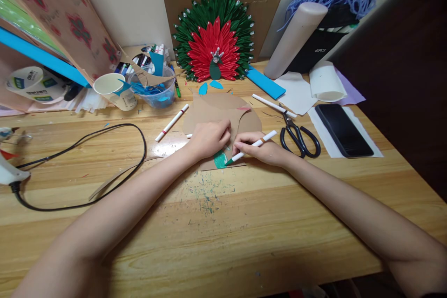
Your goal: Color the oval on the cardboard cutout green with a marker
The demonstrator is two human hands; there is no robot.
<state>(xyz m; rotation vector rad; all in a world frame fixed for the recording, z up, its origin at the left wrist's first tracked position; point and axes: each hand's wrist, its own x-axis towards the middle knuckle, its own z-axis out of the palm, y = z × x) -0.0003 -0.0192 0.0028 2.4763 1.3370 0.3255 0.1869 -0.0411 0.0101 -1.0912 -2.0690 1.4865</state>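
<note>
My right hand [260, 149] grips a white marker [264, 139] with a green tip, which touches the lower edge of a brown cardboard piece [213, 111]. A green coloured patch [220, 159] lies just left of the tip. Curled fingers of my left hand [213, 138] rest on the cardboard above that patch; whether they hold anything is hidden. A white marker with a red band [172, 123] lies left of the cardboard. Black-handled scissors [299, 136] lie to the right, beside another white marker [274, 105].
A red and green paper peacock [214, 39] stands behind. A paper cup [115, 91] and a plastic tub of blue scraps [153, 91] are at the back left. A black cable [145, 146] loops leftward from a white tool. A phone [344, 130] lies at the right.
</note>
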